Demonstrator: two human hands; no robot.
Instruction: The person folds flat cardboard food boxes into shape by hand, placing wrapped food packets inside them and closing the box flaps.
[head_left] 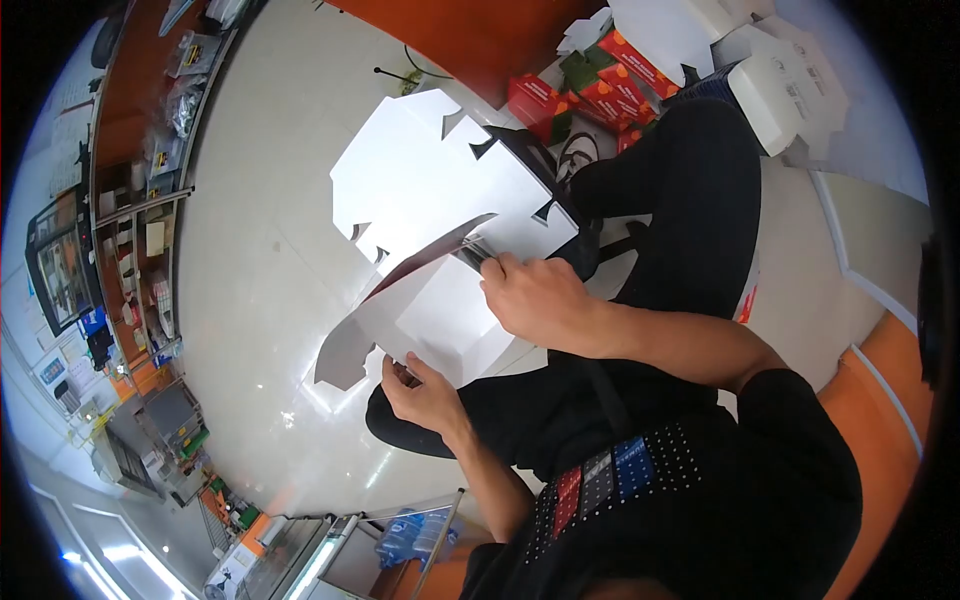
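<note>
locate the workpiece: a part-formed white carton (440,315) sits between the two grips, over the person's lap, on the near side of a flat white card blank (420,175).

left grip (420,393): thumb and fingers pinched together on the carton's near-left edge. right grip (540,300): fingers curled firmly around a dark, silvery tool (477,251), judged to be a stapler, set at the carton's far-right end. contact between tool tip and card cannot be confirmed from this view.

recommended handling:

1. use the left grip as a clamp; pinch firmly enough to stop rotation, but lightly enough to avoid creasing the thin wall.
2. align the card layers at the tool before applying pressure; a skewed edge is likely to pull the corner out of square.
3. seat the tool flat against the card and squeeze evenly, without twisting.
4. support the carton from beneath on the trouser leg (480,415), as the walls will probably flex under load.
5. leave the notched flap (340,360) at the left unloaded; its narrow tabs may bend.
</note>
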